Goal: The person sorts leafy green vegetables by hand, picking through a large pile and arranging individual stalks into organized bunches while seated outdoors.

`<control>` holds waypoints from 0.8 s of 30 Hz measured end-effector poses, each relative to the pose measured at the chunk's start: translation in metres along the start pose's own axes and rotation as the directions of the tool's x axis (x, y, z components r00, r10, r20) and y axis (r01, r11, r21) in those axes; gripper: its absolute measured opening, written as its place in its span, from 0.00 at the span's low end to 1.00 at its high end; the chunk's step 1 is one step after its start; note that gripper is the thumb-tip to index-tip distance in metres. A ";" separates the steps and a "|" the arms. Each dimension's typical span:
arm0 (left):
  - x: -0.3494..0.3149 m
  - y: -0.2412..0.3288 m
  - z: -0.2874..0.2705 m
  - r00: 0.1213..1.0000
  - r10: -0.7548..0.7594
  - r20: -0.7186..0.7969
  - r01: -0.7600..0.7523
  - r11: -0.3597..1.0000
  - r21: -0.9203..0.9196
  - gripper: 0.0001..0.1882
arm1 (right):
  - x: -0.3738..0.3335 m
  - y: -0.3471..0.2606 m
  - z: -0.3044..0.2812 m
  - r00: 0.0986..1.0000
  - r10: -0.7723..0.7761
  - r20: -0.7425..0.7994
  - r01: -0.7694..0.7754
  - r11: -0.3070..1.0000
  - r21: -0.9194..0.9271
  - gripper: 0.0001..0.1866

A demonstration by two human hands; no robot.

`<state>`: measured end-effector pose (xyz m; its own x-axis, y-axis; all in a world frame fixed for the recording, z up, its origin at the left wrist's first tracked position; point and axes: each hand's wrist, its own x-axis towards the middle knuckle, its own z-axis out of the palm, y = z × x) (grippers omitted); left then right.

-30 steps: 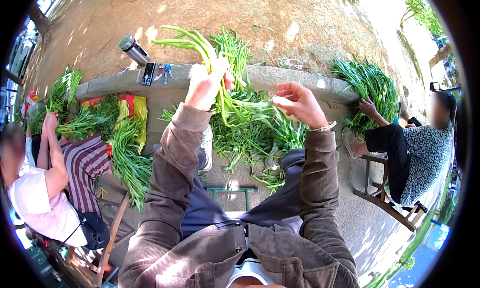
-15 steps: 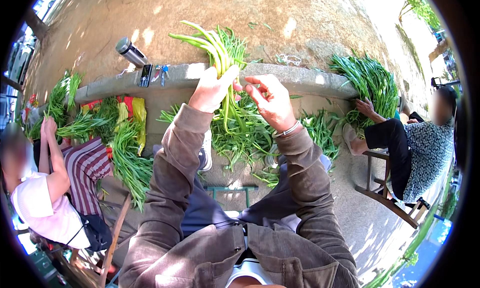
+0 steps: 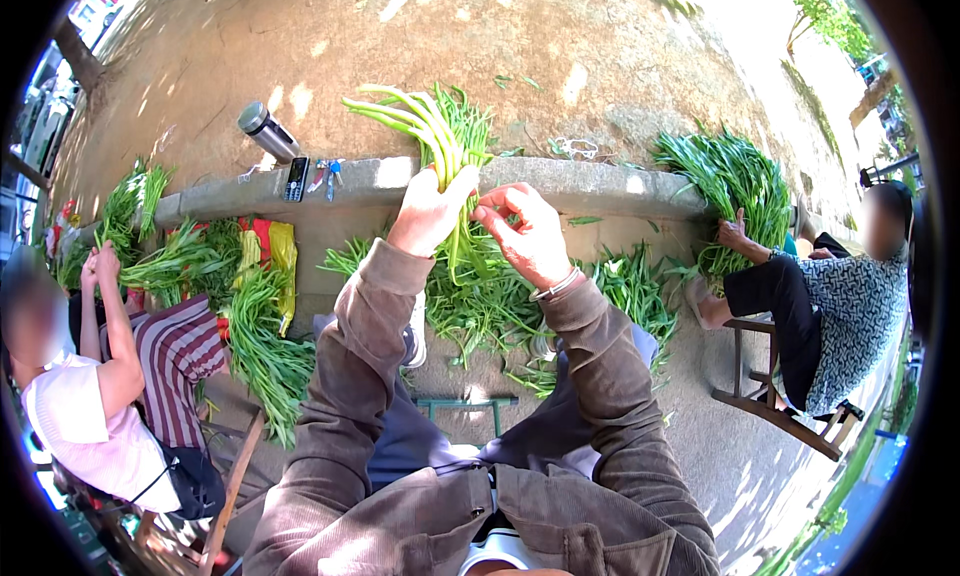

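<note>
Wrapped in my left hand (image 3: 430,214) is a bunch of leafy greens (image 3: 425,126), its thick pale-green stalks pointing away from me to the left. A few thin stems hang below that fist. My right hand (image 3: 526,234) is beside it, thumb and fingertips pinched together at the bunch's right side. Whatever the pinch holds is too small to make out. Beneath both hands, a loose heap of cut greens (image 3: 485,311) covers the ground between my feet, partly hidden by my hands and forearms.
A stone curb (image 3: 570,184) crosses ahead, with a phone (image 3: 296,179), keys (image 3: 333,179) and a steel flask (image 3: 268,132) at its left. A seated person (image 3: 110,396) handles greens on the left. Another person (image 3: 840,301) sits right, one hand at a large green pile (image 3: 735,181).
My right thumb and fingers, apart before, have come together next to the bunch. My left hand keeps its hold. The whole scene sits slightly lower in the picture.
</note>
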<state>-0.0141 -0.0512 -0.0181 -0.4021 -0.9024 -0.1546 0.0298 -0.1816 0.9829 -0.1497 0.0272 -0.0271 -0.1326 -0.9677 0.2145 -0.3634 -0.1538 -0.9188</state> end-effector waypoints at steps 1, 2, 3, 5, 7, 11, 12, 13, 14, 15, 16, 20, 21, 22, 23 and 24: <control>0.001 -0.001 -0.001 0.999 0.035 -0.013 -0.035 0.999 0.017 0.17 | 0.000 -0.003 0.002 1.000 0.014 -0.018 -0.014 1.000 -0.002 0.12; -0.001 -0.001 0.000 0.999 0.046 -0.009 -0.046 0.999 0.005 0.18 | 0.000 -0.006 0.005 0.999 0.033 -0.036 -0.033 0.999 -0.003 0.11; -0.002 -0.001 0.001 0.998 0.058 -0.006 -0.058 0.998 -0.007 0.18 | -0.001 -0.007 0.007 0.998 0.057 -0.042 -0.055 0.997 0.048 0.11; -0.003 -0.002 0.002 0.997 0.080 0.001 -0.080 0.996 -0.026 0.19 | -0.002 -0.002 0.009 1.000 0.009 -0.018 -0.009 1.000 -0.007 0.10; -0.003 -0.007 0.002 0.995 0.102 0.009 -0.102 0.994 -0.042 0.19 | -0.002 -0.001 0.009 1.000 -0.008 0.002 0.008 0.998 -0.063 0.10; -0.005 -0.001 0.000 0.992 0.125 -0.034 -0.123 0.992 0.039 0.15 | -0.001 -0.002 0.013 0.999 0.054 0.007 -0.053 0.997 -0.063 0.08; -0.006 0.001 -0.001 0.990 0.138 -0.040 -0.135 0.989 0.051 0.13 | -0.002 -0.002 0.014 0.997 0.078 0.004 -0.077 0.996 -0.034 0.08; -0.007 0.002 -0.003 0.988 0.150 -0.046 -0.147 0.987 0.062 0.13 | -0.002 -0.001 0.014 0.997 0.079 0.011 -0.079 0.997 -0.014 0.08; -0.007 0.004 -0.005 0.989 0.144 -0.043 -0.140 0.987 0.082 0.12 | -0.003 -0.003 0.014 0.998 0.069 0.011 -0.069 0.997 -0.015 0.08; -0.007 0.006 -0.008 0.990 0.137 -0.041 -0.132 0.986 0.102 0.12 | -0.003 -0.006 0.013 0.998 0.060 0.010 -0.060 0.998 -0.016 0.08; -0.007 0.008 -0.010 0.991 0.130 -0.037 -0.124 0.985 0.123 0.12 | -0.003 -0.008 0.012 0.999 0.051 0.009 -0.051 0.999 -0.017 0.08; -0.003 0.006 -0.014 0.996 0.087 -0.018 -0.087 0.996 -0.003 0.08 | -0.004 -0.003 0.013 0.999 -0.040 0.026 0.042 0.995 -0.087 0.08; -0.003 0.006 -0.015 0.997 0.080 0.007 -0.080 0.996 -0.029 0.08 | -0.004 -0.004 0.012 1.000 -0.022 0.013 0.023 0.994 -0.107 0.08; -0.003 0.004 -0.015 0.997 0.073 0.017 -0.072 0.996 -0.044 0.08 | -0.004 -0.006 0.011 1.000 -0.003 0.000 0.003 0.992 -0.127 0.08; -0.002 0.004 -0.016 0.997 0.069 0.027 -0.067 0.996 -0.058 0.08 | -0.003 -0.008 0.010 1.000 0.011 -0.015 -0.013 0.989 -0.147 0.07; -0.001 0.004 -0.017 0.997 0.065 0.038 -0.063 0.995 -0.072 0.08 | -0.003 -0.006 0.010 0.999 0.039 -0.031 -0.042 0.996 -0.084 0.07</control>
<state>0.0017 -0.0571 -0.0159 -0.4339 -0.8968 -0.0861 0.1205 -0.1524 0.9809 -0.1383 0.0287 -0.0253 -0.1754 -0.9662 0.1887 -0.4338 -0.0962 -0.8958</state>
